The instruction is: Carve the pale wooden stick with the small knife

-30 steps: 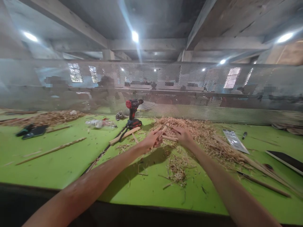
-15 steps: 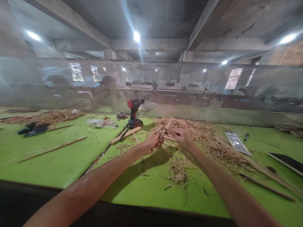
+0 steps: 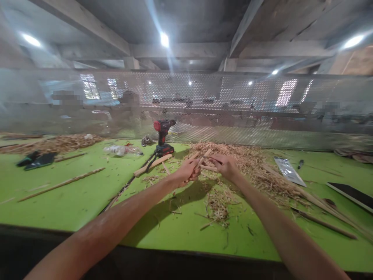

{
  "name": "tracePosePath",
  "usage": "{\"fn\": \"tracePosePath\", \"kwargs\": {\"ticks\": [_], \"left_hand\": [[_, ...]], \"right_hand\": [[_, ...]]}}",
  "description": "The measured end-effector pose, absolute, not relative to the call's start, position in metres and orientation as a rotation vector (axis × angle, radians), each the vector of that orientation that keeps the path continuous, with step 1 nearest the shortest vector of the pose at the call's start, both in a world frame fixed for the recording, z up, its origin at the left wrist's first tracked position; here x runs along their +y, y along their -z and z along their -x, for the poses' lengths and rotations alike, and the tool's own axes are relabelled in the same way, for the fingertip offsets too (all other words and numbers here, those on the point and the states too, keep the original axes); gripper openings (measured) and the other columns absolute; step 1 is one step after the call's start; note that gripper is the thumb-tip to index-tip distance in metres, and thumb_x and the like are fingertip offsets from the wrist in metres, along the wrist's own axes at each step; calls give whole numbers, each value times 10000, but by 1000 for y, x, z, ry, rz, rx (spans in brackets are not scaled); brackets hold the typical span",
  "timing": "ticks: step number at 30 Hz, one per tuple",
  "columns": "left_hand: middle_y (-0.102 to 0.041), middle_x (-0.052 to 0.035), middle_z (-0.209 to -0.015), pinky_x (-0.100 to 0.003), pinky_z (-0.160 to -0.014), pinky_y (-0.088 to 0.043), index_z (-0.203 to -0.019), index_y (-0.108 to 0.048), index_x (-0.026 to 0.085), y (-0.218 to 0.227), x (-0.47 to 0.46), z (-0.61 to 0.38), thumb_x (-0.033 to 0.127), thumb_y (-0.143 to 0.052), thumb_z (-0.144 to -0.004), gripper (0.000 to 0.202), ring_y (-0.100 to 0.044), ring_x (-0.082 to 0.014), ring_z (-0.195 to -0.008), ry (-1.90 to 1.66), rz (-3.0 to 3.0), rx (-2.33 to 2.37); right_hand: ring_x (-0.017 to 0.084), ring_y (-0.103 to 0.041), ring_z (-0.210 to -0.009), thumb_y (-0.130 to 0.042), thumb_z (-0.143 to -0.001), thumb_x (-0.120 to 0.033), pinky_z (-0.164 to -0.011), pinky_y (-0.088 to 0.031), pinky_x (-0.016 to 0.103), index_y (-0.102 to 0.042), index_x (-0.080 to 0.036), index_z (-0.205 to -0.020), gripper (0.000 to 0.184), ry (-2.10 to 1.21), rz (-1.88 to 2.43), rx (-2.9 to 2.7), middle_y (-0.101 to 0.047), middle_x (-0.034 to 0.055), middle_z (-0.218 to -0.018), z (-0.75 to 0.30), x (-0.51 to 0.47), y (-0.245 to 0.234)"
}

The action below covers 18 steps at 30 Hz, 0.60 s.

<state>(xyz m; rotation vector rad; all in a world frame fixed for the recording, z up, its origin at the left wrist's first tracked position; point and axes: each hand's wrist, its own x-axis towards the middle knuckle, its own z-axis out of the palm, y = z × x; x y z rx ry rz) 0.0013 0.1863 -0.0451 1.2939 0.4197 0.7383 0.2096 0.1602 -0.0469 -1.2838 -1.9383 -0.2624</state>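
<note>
My left hand [image 3: 188, 171] is closed around a pale wooden stick [image 3: 206, 153] that slants up and away over the shavings. Its lower part is hidden by my fingers. My right hand [image 3: 225, 165], also closed, pinches a slim dark blade-like tool [image 3: 204, 157] whose tip meets the stick just above my left fingers. Most of that tool is covered by my hand. Curly wood shavings [image 3: 220, 208] lie on the green tabletop [image 3: 180, 237] below, with a larger heap [image 3: 250, 163] behind and to the right.
A red and black cordless drill [image 3: 163, 136] stands behind my left hand, near a perforated metal screen [image 3: 204, 116]. A plastic bottle [image 3: 122, 150] and a twisted stick [image 3: 62, 184] lie left. On the right are a silver packet [image 3: 288, 171], a dark flat device [image 3: 351, 196] and a long-handled tool [image 3: 326, 224].
The whole view has shifted slightly. My right hand has drawn a little away from my left, and the tool's tip sits at the stick's side. Both grips stay the same.
</note>
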Motion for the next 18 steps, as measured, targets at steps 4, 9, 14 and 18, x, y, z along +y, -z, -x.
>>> {"fn": "tracePosePath", "kwargs": {"ticks": [4, 9, 14, 18], "left_hand": [[-363, 87, -502, -156, -344, -176, -861, -553, 150, 42, 181, 3, 341, -465, -988, 246, -236, -42, -362, -630, -1281, 368], [-400, 71, -564, -150, -345, -201, -999, -614, 130, 36, 173, 4, 326, -480, -991, 238, -244, -41, -384, -527, -1240, 271], [-329, 93, -560, -132, -344, -169, -1040, -575, 109, 37, 182, 4, 248, -382, -1017, 238, -202, -35, -376, -565, -1127, 305], [-296, 104, -539, -136, -329, -127, -941, -536, 138, 34, 185, 6, 269, -379, -1016, 217, -171, -37, -356, -579, -1088, 348]], "right_hand": [[242, -725, -919, -550, -926, -433, -833, -560, 333, -793, -265, -1043, 317, 282, 1371, -1786, -772, 63, -1017, -231, 165, 48], [308, -728, -872, -420, -945, -450, -772, -573, 419, -791, -113, -962, 502, 344, 1490, -1459, -766, 171, -924, -280, 162, 40], [266, -728, -925, -443, -938, -453, -833, -565, 362, -793, -136, -983, 475, 286, 1398, -1570, -765, 143, -1007, -255, 160, 28], [241, -734, -856, -558, -903, -447, -782, -568, 330, -800, -204, -986, 353, 213, 1305, -1783, -778, 81, -981, -212, 160, 35]]}}
